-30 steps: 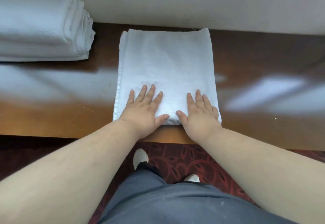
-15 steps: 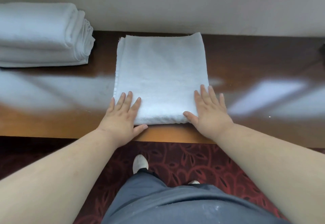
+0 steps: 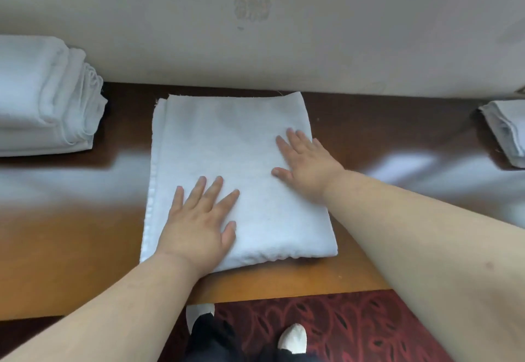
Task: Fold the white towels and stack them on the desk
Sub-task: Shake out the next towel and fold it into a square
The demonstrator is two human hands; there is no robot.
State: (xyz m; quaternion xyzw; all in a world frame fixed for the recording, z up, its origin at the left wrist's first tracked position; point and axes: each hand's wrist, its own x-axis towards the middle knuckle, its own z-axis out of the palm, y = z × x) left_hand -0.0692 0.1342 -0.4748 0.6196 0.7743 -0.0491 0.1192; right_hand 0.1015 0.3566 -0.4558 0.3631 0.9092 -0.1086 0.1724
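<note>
one view, head camera, looking down.

towel [image 3: 227, 148]: white, folded to a rectangle, lying flat on the desk [image 3: 71, 234] in the middle, its far edge close to the wall [image 3: 369, 35], its near folded edge close to the desk's front edge. layered edges show along its left side.

left hand [image 3: 199, 225]: palm down, fingers straight and slightly spread, pressing flat on the towel's near left part; the wrist crosses the towel's near edge.

right hand [image 3: 306, 163]: palm down, fingers straight and slightly spread, pressing flat on the towel's right side, farther from the person than the left hand; the little finger lies at the towel's right edge.

stack [image 3: 42, 97]: white folded towels, several layers, on the desk at far left, against the wall, well apart from the middle towel; cut off by the left border.

pile [image 3: 508, 131]: white folded cloth, at the desk's far right, partly out of view.

desk: glossy brown wood, pale reflections to both sides of the towel.

wall: pale, with a faint square ornament [image 3: 252, 1] above the towel.

carpet [image 3: 355, 327]: dark red, patterned, below the desk's front edge.

shoes [image 3: 292, 339]: two white toes on the carpet, with dark trousers [image 3: 210, 339] between the forearms.
</note>
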